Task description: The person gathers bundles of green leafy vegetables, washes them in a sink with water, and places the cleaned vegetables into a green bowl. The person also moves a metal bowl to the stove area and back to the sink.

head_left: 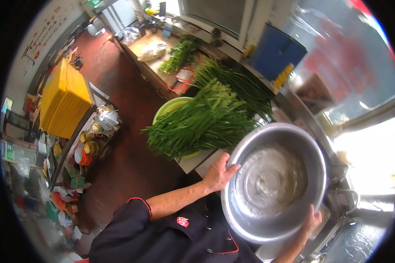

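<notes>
A large round metal basin (267, 182) is held up in front of me, its inside turned toward me. It looks wet, with a small green scrap on its bottom. My left hand (220, 173) grips the rim on the left, thumb over the edge. At the lower right my right hand (312, 222) grips the opposite rim; its fingers are mostly hidden behind the basin. Just beyond my left hand lies a big heap of long green leafy stalks (202, 125), piled over a light green tub (173, 105).
More long green stalks (235, 83) lie behind the heap. A wooden table (140, 39) bears leafy greens (180, 52) and a bag of pale food (152, 51). Metal sink fittings (342, 199) stand at the right. Left is a shelf with yellow stacked blocks (66, 101).
</notes>
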A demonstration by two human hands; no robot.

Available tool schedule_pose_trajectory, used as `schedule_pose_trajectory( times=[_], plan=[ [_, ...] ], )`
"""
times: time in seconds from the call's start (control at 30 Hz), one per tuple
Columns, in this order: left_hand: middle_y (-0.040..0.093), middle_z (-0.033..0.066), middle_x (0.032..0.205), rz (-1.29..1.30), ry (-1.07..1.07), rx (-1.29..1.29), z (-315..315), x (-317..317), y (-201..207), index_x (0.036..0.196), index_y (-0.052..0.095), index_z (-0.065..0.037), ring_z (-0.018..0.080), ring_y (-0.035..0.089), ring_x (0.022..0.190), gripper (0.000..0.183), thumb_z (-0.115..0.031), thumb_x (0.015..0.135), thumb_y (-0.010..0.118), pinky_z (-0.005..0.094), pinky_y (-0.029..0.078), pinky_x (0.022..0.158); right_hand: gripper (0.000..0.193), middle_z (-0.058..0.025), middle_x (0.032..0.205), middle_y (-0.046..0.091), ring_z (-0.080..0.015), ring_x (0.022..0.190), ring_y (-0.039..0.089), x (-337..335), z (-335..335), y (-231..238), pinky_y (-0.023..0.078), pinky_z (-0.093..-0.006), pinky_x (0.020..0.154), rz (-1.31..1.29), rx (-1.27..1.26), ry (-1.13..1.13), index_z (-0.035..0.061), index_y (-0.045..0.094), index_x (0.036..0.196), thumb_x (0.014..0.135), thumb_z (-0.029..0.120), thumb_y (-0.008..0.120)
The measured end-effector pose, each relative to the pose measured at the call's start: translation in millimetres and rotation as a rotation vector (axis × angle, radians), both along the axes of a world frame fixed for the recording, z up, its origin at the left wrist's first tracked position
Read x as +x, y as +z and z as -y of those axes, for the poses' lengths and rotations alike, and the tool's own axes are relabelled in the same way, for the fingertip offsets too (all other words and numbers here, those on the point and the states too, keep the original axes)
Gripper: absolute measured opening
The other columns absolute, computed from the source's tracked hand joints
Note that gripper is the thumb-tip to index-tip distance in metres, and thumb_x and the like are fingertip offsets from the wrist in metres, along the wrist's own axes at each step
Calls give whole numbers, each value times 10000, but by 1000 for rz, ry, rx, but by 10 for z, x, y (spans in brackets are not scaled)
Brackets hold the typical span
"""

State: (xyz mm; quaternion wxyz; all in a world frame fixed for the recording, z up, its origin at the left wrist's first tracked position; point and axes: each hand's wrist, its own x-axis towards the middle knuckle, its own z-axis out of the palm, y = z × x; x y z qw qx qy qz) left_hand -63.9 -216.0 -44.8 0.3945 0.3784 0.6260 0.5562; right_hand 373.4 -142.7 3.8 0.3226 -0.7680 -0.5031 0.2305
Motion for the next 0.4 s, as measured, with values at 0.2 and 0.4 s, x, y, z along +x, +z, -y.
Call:
schedule_pose_trajectory(
  times=[0.2,0.4],
  plan=[
    [441,86,719,70,-24,73,348,-790,406,907,417,-31,167,408,643,329,-235,901,674,339,420,592,291,-10,692,606,-79,598,518,-676,473,591,424,-218,539,-73,189,52,32,581,742,888,250,707],
    [494,93,736,131,-98,116,818,-2101,693,991,441,-28,193,452,664,359,-303,919,660,353,441,637,319,-74,766,676,-119,672,613,-2225,922,1204,509,-242,638,-214,117,133,5,616,785,880,294,708]
  ],
)
